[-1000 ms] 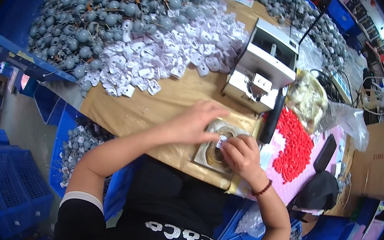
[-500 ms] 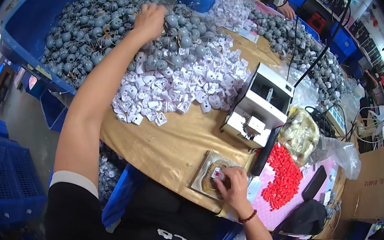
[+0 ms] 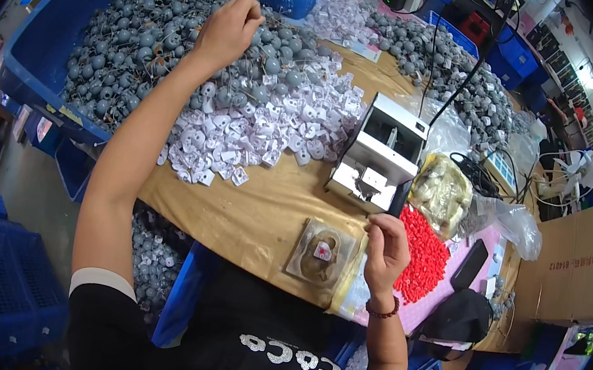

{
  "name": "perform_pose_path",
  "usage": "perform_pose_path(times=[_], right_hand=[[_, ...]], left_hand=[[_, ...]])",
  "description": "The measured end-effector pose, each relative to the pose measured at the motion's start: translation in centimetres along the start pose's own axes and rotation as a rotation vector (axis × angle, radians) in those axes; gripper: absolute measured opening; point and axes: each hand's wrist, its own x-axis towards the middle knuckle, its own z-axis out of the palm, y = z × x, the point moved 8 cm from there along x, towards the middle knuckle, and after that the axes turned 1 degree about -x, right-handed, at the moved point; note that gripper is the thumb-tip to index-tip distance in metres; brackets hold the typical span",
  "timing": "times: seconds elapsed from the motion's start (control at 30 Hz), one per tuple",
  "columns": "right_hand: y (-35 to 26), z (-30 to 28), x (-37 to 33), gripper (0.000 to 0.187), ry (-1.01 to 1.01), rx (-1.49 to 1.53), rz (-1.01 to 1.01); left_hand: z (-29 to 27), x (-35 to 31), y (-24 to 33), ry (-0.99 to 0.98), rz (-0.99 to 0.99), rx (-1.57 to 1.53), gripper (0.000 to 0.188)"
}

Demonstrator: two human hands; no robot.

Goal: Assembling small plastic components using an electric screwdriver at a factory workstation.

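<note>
well, we have our left hand over the far part of the grey round pieces, its back turned up and its fingers curled in; we cannot tell whether they pinch a piece, since the hand itself hides the tips. our right hand is raised beside the square block, to the right of it and apart from it, just in front of the white and black machine. its fingers are bent, with the thumb close to the forefinger, and we cannot tell whether anything sits between them. a dark red bracelet circles that wrist.

the small white piece, with a red spot on it, lies in the rounded recess of the block, touched by neither hand. the block rests near our edge of the brown table covering.

to the right of our right hand we see red pieces heaped on a pink sheet, with a black flat object beyond them. white parts are piled between the grey heap and the machine. at the far left we see a big blue tub, and a small blue basket stands beyond the heap.
</note>
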Motion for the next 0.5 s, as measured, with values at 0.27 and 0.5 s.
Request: perform_pose_path(times=[0.27, 0.5], right_hand=[[-2.0, 1.8, -3.0, 0.013, -0.022, 0.087, 0.107], [-0.9, -0.3, -4.8, 0.013, 0.098, 0.131, 0.246]], left_hand=[[3.9, -5.0, -10.6, -0.247, -0.065, 0.622, 0.026], [1.8, -1.5, -10.0, -0.246, -0.217, 0.351, 0.022]])
